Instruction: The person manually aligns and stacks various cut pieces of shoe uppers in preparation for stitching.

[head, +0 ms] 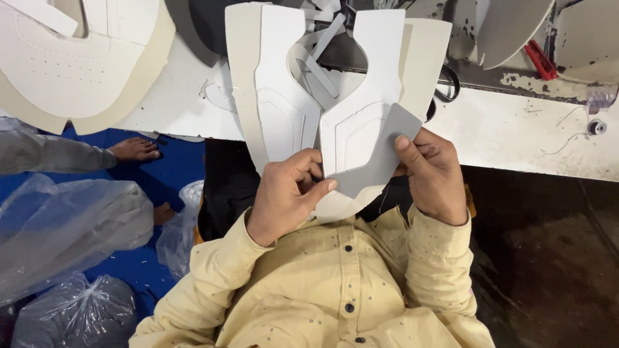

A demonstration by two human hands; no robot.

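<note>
White shoe upper (290,109) – grey patch (380,154) – pale yellow shirt (335,283)

One head-worn camera looks steeply down, close over the worktable (516,129) edge.

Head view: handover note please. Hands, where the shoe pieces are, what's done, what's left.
Left hand: pinches the lower edge of the white shoe upper piece, thumb on the grey patch.
Right hand: thumb presses the grey patch's right edge against the upper.
Upper is held up over the lap, its top over the white worktable.
Done: patch laid on the upper's right wing; whether it is fixed, cannot tell.
Left: patch looks hand-held only. More white cut uppers lie on the table at far left.
</note>
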